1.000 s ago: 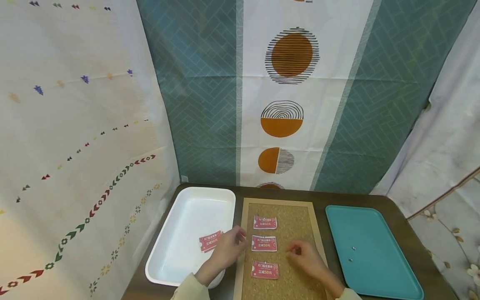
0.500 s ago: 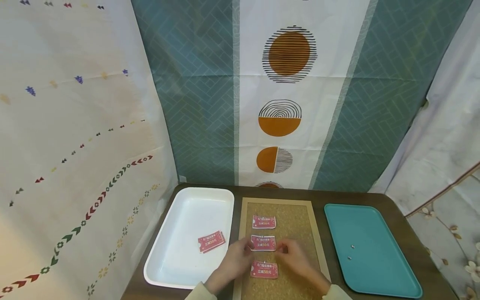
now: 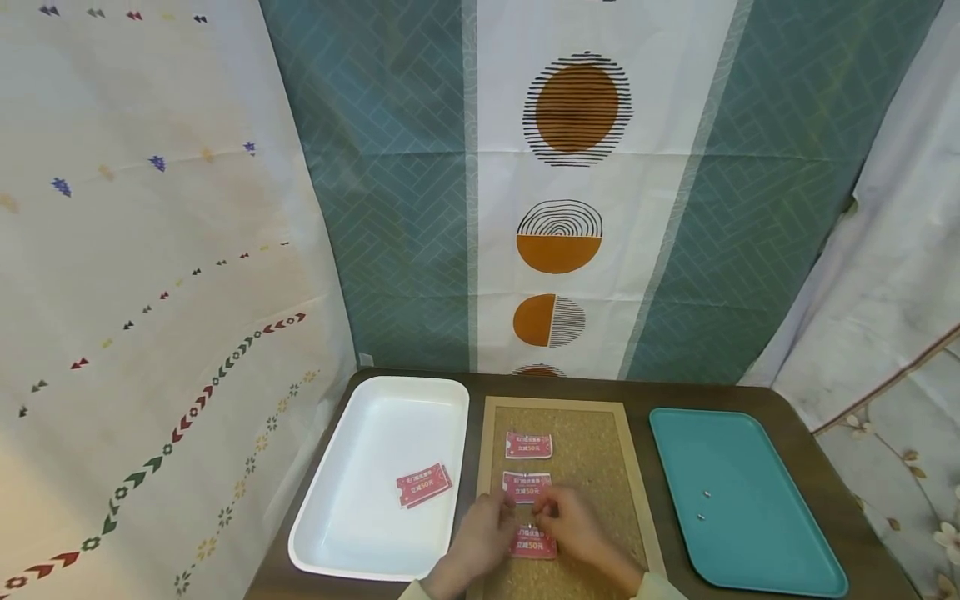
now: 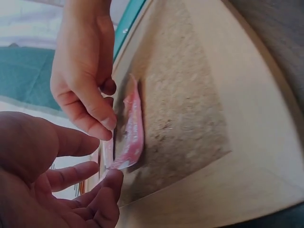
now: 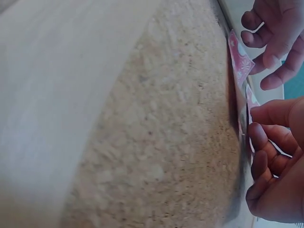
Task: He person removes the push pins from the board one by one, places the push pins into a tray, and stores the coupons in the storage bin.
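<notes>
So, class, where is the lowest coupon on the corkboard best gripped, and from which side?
Probably pinch the lower edge of the lowest coupon, coming from the person's side: wrist views show it bowed, not flat, while the left hand hides its upper left corner.

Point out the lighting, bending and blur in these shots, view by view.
Head: fairly even light, with a warm bright patch low on the patterned curtain at the picture's left; left wrist: dim, the wooden frame looking bowed, probably by the lens; right wrist: the same frame pale and soft, a dark shadow alongside a pink coupon.
</notes>
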The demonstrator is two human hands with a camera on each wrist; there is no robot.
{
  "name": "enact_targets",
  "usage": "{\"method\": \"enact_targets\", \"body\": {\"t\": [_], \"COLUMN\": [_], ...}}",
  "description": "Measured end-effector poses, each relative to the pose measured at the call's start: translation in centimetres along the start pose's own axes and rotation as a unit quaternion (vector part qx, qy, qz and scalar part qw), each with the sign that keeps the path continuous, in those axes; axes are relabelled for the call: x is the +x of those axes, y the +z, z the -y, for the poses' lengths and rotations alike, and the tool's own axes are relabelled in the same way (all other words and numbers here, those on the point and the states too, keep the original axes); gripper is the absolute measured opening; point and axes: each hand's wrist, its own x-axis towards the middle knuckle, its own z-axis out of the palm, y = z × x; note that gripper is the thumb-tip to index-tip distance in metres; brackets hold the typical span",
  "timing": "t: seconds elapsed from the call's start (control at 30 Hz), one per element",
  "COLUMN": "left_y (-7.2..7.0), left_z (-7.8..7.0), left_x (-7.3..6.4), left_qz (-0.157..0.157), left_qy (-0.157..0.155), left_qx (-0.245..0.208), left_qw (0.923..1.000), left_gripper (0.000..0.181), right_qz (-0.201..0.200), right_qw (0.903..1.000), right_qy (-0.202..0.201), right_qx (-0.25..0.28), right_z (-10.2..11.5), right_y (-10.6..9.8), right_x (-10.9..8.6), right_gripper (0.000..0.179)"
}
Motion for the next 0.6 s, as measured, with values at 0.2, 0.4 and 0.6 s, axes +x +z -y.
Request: {"method": "enact_targets", "body": {"t": [0.2, 0.4, 0.6], "left_y": [0.5, 0.9, 1.3], "left_z": [-0.1, 0.1, 0.6], "left_x": [-0.4, -0.6, -0.8], "left_qz": [-0.005, -0.012, -0.027], "left_qy": [-0.010, 0.004, 0.032], "left_qx": [0.006, 0.025, 0.042], "left_qw": [0.9999, 0.9996, 0.9983], "left_gripper": [0.026, 0.025, 0.020], "right_qz": [0.002, -0.012, -0.014], "right_qw": [0.9998, 0.9989, 0.9976], "right_qy": [0.007, 0.000, -0.006], "right_qx": [-0.016, -0.046, -0.068], "right_z": [-0.4, -0.3, -0.2], "right_y": [0.3, 0.7, 0.8], "right_x": [0.0, 0.0, 0.0], "right_gripper": [0.012, 0.014, 0.015]}}
